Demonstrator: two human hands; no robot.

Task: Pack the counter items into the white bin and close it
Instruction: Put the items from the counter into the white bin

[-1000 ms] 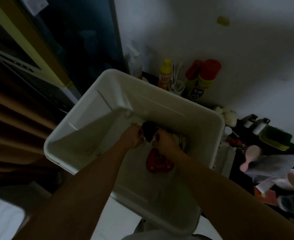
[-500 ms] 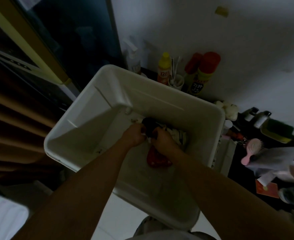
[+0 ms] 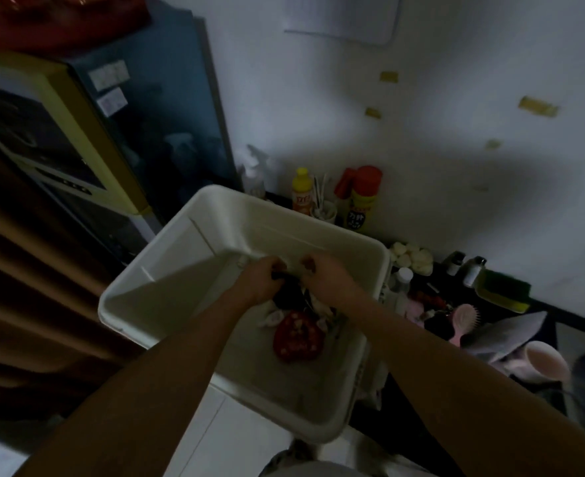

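The open white bin (image 3: 167, 270) fills the middle of the head view. Inside it lie a red patterned pouch (image 3: 298, 337) and some pale crumpled things. Both my hands reach into the bin near its far wall. My left hand (image 3: 262, 278) is closed on a black item (image 3: 289, 292). My right hand (image 3: 325, 273) pinches the same black item from the other side. Much of the black item is hidden beneath my hands.
On the dark counter right of the bin stand a yellow bottle (image 3: 301, 194), a red-capped spray can (image 3: 361, 197), white balls (image 3: 411, 258), small bottles (image 3: 473, 270), a pink hairbrush (image 3: 465, 321), a pink cup (image 3: 542, 361) and a grey cloth (image 3: 511, 333). A dark cabinet (image 3: 88, 139) stands at the left.
The view has tilted up, showing more wall. Both hands have risen slightly toward the bin's far wall, still holding the black item.
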